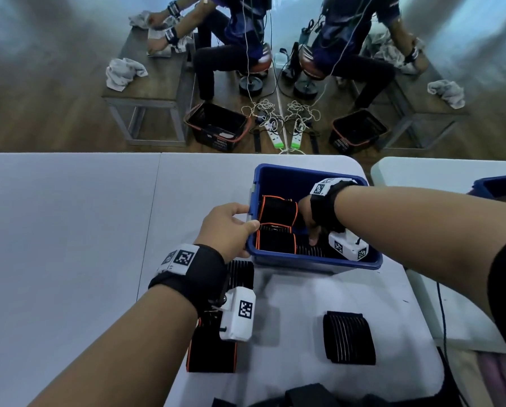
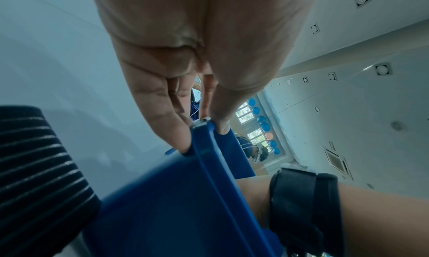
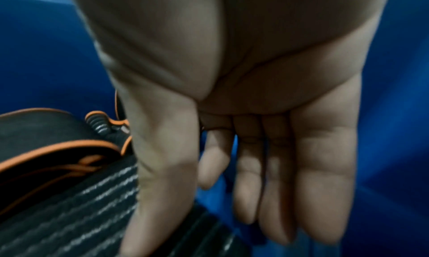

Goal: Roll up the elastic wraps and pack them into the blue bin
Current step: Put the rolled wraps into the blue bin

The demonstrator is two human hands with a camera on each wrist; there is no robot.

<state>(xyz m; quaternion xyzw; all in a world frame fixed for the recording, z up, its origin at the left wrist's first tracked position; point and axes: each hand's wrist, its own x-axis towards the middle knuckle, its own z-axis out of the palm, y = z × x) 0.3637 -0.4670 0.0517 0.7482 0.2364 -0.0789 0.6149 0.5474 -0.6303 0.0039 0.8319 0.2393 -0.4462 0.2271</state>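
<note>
The blue bin (image 1: 310, 171) stands on the white table, right of centre. My left hand (image 1: 231, 227) pinches its left rim (image 2: 204, 169), thumb inside and fingers outside. Two black rolls with orange trim (image 1: 278, 211) (image 1: 275, 240) lie at the bin's left side. My right hand (image 1: 312, 227) reaches down into the bin, fingers (image 3: 325, 178) straight, thumb touching a black striped roll (image 3: 81, 215) beside an orange-trimmed roll (image 3: 46, 132). It holds nothing. Outside the bin lie a striped wrap (image 1: 348, 337), another striped wrap (image 1: 240, 274) by the bin's front left corner, and an orange-edged wrap (image 1: 212, 348) under my left wrist.
More black straps (image 1: 304, 395) lie at the table's near edge. A second white table (image 1: 451, 171) with another blue bin (image 1: 498, 186) stands to the right. Beyond the table's far edge a mirror reflects seated people, benches and baskets.
</note>
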